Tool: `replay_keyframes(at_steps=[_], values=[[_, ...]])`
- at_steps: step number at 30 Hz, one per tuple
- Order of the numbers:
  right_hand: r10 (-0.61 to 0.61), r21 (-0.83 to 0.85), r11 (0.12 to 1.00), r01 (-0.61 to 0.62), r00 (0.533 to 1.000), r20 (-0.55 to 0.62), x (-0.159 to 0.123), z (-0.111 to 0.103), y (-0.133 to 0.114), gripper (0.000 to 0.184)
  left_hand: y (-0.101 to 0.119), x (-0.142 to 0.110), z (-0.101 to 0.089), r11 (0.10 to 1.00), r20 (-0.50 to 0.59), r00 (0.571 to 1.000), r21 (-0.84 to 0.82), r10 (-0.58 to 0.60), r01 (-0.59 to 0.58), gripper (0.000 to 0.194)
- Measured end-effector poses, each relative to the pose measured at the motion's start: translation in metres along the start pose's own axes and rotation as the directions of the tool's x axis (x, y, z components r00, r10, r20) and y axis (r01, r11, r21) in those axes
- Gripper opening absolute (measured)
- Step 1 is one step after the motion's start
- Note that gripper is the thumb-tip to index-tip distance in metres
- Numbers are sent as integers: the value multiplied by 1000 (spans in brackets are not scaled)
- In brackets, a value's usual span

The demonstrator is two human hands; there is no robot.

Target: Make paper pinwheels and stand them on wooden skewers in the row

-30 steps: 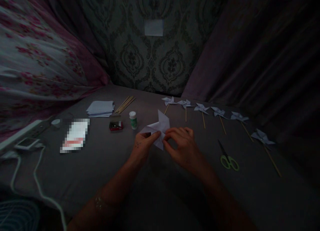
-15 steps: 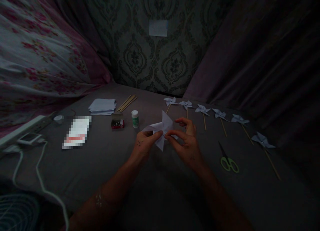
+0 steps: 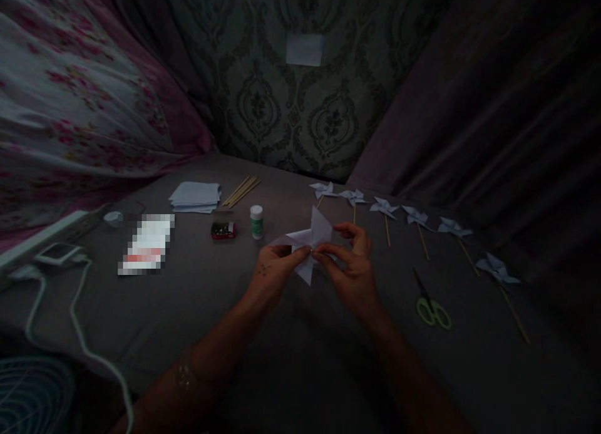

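Note:
A white paper pinwheel (image 3: 322, 224) without a stick is up in front of me, its blades folded towards the middle. My left hand (image 3: 277, 268) grips it from the left, thumb pressed close to the centre. At that centre, the thumb and forefinger of my right hand (image 3: 352, 268) pinch a small shiny thumbtack (image 3: 311, 251), mostly covered by the fingertips. The other right fingers curl behind a blade. Just beyond my left hand stand a small white-capped green bottle (image 3: 256, 223) and an open red box of tacks (image 3: 223, 230).
Several pinwheels on sticks (image 3: 417, 217) lie in a row along the right. Green-handled scissors (image 3: 432, 312) rest nearer me. At the back left are stacked paper sheets (image 3: 195, 196) and wooden sticks (image 3: 241, 191). A power strip (image 3: 47, 237) with white cables (image 3: 77, 321) runs along the left.
My view has shifted slightly. My right fingertips press closer to the pinwheel's centre, where a shiny spot now shows. Both hands keep their hold.

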State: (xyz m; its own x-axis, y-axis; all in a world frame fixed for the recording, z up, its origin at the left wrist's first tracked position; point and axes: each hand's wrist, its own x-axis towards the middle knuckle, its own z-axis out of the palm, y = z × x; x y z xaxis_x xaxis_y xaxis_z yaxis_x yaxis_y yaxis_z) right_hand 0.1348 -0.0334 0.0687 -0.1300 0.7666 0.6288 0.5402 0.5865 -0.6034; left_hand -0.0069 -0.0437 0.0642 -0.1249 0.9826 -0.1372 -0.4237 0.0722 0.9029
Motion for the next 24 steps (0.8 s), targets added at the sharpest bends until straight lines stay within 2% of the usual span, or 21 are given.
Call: replay_keyframes(at_steps=[15, 24], values=[[43, 23, 999, -45, 998, 47, 2, -5, 1, 8, -3, -1, -2, 999, 45, 999, -41, -26, 28, 24], [49, 20, 999, -50, 997, 67, 3, -9, -1, 9, 0, -2, -1, 1000, 54, 998, -10, -22, 22, 22]])
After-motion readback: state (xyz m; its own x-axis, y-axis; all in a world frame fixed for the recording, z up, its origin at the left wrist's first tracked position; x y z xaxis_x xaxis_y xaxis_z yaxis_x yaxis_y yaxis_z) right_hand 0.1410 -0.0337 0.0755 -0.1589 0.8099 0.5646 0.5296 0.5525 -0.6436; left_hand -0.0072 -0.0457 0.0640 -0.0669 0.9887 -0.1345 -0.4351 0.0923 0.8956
